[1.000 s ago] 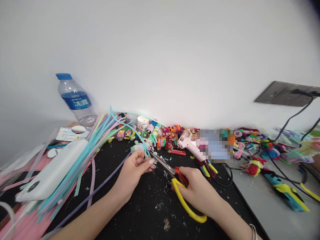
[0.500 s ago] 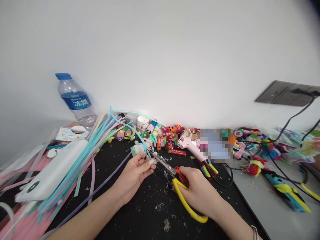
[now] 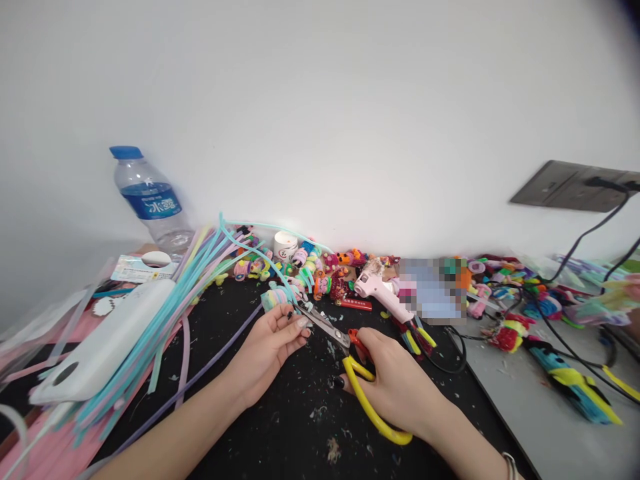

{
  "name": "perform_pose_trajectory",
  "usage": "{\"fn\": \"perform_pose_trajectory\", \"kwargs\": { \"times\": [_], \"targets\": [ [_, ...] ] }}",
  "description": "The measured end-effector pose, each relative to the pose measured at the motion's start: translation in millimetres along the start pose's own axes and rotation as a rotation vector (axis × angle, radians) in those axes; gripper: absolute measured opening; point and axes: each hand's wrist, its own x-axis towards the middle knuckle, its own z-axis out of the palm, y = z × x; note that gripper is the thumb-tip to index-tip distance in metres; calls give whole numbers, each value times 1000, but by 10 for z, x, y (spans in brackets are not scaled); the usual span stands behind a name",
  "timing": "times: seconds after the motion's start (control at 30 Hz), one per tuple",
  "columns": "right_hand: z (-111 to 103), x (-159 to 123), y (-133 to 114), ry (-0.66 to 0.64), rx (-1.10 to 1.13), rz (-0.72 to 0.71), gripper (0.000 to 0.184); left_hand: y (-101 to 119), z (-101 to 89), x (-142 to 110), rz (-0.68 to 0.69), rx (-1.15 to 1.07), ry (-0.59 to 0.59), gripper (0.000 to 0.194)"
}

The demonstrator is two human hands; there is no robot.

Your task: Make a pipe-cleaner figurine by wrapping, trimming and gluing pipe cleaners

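My left hand is closed, thumb and fingers pinching a pastel pipe-cleaner figure striped in mint, yellow and pink. A pale blue pipe cleaner arcs up from it to the left. Around the handles of a pair of scissors, one yellow and one red-orange, my right hand is closed. The blades reach to the figure just above my left fingertips. Exactly what lies between the blade tips is too small to tell.
Pastel pipe cleaners and a white power bank lie at the left, a water bottle behind them. Finished figures line the wall beside a pink glue gun. Cables cross the grey surface at the right.
The scissors' yellow handle has shifted slightly up and left, and my right hand has moved a little with it. My left hand and the figure have stayed nearly still.
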Motion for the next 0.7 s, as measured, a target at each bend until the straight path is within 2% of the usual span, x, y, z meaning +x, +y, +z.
{"fn": "perform_pose_trajectory", "kwargs": {
  "times": [0.7],
  "targets": [
    [4, 3, 10, 9, 5, -9, 30, 19, 20, -45, -8, 57, -35, 26]
  ]
}}
